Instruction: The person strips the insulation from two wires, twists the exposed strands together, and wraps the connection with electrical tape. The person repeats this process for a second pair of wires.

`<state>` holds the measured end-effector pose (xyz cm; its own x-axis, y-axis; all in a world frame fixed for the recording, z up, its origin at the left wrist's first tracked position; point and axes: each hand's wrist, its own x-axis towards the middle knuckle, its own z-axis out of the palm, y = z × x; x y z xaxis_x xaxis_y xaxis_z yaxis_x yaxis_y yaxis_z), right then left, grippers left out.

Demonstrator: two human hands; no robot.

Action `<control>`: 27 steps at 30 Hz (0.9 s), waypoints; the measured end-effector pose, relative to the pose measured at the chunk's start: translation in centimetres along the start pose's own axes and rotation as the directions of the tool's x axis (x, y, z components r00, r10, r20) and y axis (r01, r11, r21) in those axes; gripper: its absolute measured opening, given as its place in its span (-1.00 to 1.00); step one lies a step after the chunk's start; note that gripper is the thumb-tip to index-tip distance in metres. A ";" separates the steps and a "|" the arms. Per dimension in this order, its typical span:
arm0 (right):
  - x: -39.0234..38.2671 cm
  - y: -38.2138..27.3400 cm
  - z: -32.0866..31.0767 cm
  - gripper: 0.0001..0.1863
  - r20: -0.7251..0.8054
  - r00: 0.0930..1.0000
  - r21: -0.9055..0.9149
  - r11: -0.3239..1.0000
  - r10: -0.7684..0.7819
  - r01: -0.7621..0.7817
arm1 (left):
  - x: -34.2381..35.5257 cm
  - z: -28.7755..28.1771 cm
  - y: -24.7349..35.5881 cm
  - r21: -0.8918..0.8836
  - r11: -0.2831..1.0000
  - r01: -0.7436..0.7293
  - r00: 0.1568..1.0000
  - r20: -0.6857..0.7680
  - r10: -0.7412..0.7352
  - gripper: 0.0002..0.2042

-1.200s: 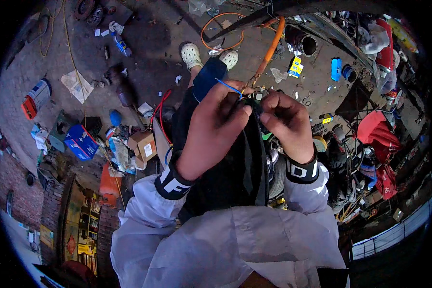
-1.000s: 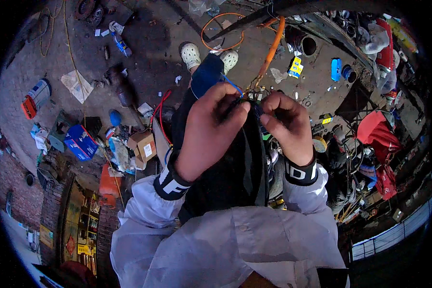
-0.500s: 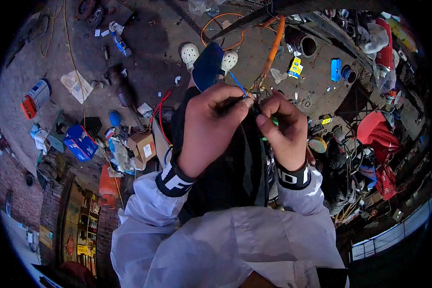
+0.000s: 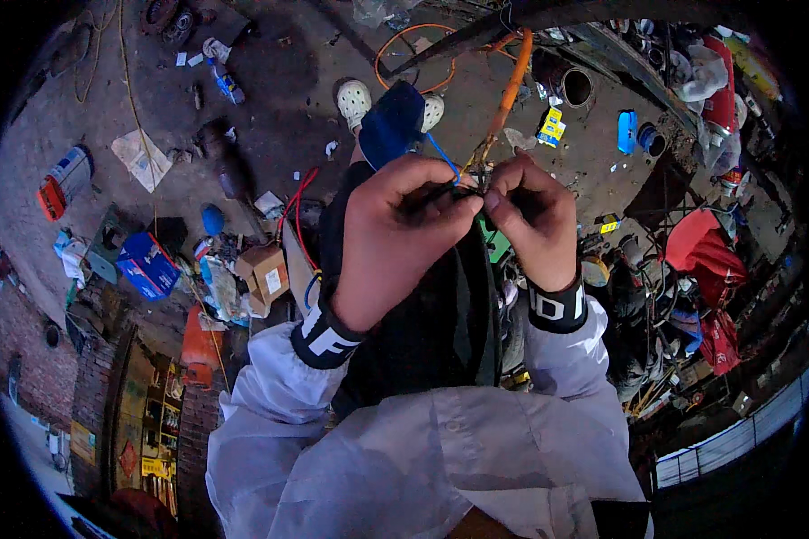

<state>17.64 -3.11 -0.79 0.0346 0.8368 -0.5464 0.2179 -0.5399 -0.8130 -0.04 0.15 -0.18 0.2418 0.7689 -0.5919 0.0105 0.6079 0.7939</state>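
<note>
An orange cable (image 4: 511, 90) runs down from the top, its stripped end splitting into thin wires by my fingertips. One of these, a blue wire (image 4: 442, 153), bends over the fingers of my left hand (image 4: 400, 229). That hand is closed in a pinch on a thin black wire (image 4: 476, 190). Opposite it, thumb and forefinger of my right hand (image 4: 539, 220) are pinched on the same black wire, the two sets of fingertips nearly touching. The wire's exact ends are hidden by the fingers.
Below my hands are my dark-clad legs and pale clogs (image 4: 353, 101). A cardboard box (image 4: 262, 274), a blue box (image 4: 149, 266) and an orange gas cylinder (image 4: 201, 346) stand left. At right lie a red cloth (image 4: 706, 247), a yellow-blue package (image 4: 551, 128) and tangled clutter.
My right thumb and fingers have closed in beside the left fingertips. A green piece below the right hand shows more now. The left hand has barely moved.
</note>
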 end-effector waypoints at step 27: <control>2.3 0.4 1.2 -0.81 -0.157 0.948 -0.021 0.960 -0.278 0.278 | 0.3 -0.5 0.5 0.196 0.940 -0.278 0.958 -0.006 0.285 -0.68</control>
<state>16.64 -1.56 -2.64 0.1254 0.9574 -0.2600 0.2390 -0.2835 -0.9287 -0.43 0.80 -0.06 0.2284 0.9116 -0.3419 0.1326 0.3188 0.9385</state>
